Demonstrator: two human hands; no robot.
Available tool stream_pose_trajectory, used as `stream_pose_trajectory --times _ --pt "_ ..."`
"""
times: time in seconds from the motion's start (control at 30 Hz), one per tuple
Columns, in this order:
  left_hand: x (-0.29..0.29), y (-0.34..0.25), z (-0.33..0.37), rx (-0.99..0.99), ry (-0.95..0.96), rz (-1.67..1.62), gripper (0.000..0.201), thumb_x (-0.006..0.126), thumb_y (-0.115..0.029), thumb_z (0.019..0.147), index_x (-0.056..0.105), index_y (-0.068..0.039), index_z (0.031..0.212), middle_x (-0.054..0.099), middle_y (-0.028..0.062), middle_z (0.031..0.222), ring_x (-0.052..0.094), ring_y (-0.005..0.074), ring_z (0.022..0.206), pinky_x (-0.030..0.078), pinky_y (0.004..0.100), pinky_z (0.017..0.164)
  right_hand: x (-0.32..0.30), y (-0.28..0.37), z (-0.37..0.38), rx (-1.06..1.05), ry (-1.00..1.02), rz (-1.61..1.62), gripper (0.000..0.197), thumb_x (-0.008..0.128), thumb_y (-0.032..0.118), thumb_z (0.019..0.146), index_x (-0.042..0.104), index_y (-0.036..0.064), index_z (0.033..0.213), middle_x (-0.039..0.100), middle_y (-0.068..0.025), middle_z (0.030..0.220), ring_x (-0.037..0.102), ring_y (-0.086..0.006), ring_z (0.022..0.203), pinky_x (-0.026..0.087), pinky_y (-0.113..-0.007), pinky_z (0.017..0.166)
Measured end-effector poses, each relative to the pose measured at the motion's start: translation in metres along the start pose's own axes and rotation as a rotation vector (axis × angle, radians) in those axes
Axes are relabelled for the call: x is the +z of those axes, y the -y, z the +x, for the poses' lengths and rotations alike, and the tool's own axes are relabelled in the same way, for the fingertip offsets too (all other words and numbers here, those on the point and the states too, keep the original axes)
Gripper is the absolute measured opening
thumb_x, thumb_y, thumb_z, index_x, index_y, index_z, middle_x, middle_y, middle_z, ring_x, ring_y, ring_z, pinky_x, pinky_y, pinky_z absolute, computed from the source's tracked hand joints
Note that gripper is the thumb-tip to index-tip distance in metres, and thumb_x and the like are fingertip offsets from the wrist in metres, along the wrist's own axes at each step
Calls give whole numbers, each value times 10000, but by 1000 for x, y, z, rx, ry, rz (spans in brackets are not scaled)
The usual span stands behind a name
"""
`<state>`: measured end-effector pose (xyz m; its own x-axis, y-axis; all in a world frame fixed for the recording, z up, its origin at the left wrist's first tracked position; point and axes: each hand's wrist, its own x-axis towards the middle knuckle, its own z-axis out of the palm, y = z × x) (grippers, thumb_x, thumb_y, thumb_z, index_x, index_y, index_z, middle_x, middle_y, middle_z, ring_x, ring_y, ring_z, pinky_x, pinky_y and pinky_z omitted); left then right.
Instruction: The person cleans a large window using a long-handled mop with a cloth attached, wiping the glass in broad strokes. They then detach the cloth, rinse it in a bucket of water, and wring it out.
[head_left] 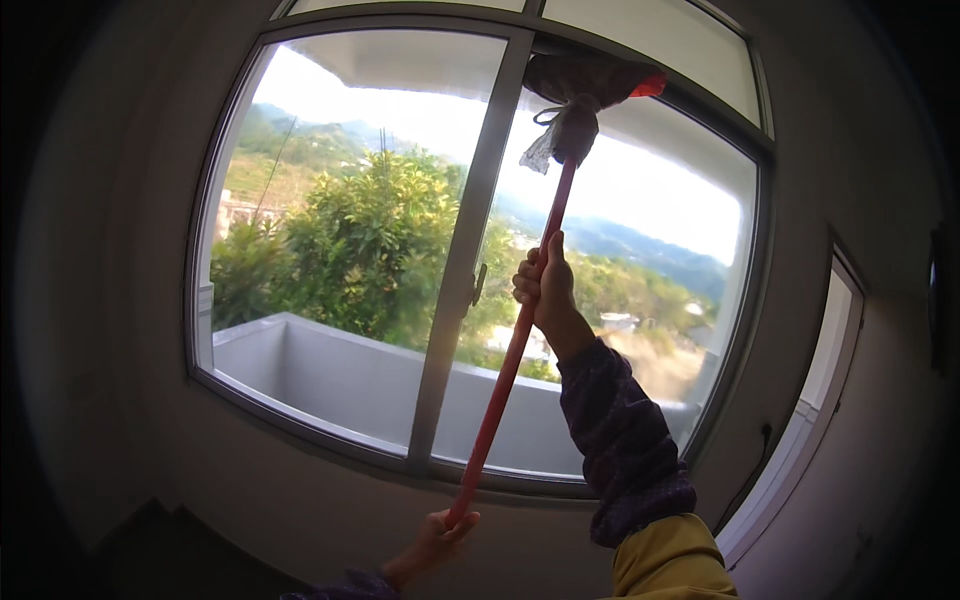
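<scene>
A long red pole [506, 368] slants up across the window, its top end fixed in a dark wrapped head, probably a broom's. Grey-brown cloth or plastic covers this head [590, 80], tied at its neck with a pale loose knot, and a red bit shows at its right end. The head lies against the top of the right window pane [640, 250]. My right hand [545, 285] is closed around the middle of the pole, thumb pointing up along it. Low down, my left hand [440, 535] grips the pole's bottom end.
The sliding window's grey frame [450, 300] has a small latch [480, 285] on its middle upright. Outside stand a white balcony wall [340, 365] and green trees [370, 240]. At the right are a narrow door opening [800, 430] and a dark cord [757, 465] on the wall.
</scene>
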<state>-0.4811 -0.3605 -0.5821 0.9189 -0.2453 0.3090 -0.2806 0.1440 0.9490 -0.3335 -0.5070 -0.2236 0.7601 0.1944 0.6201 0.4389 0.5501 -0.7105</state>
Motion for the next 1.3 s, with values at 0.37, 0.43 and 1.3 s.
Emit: stream_pose_trajectory --times 0.37,0.43,1.3 --pt "-44 53 -81 74 -292 321 378 660 -381 950 563 -101 716 442 -64 595 412 24 570 332 252 472 66 -63 -112 89 101 55 537 416 694 929 442 170 813 311 34 528 295 -97 375 257 -272 345" --pt "-40 63 -96 -22 -292 205 394 661 -375 949 538 -110 685 446 -60 579 415 32 533 323 253 452 80 -75 -118 114 61 -38 543 407 694 933 429 170 795 326 40 532 297 -91 378 273 -273 351" --pt "-193 -57 -72 -189 -305 285 330 715 -284 867 683 26 759 554 12 587 506 68 594 419 300 545 164 -89 11 -44 -127 14 562 425 728 908 411 178 794 321 62 559 304 -66 406 256 -240 373"
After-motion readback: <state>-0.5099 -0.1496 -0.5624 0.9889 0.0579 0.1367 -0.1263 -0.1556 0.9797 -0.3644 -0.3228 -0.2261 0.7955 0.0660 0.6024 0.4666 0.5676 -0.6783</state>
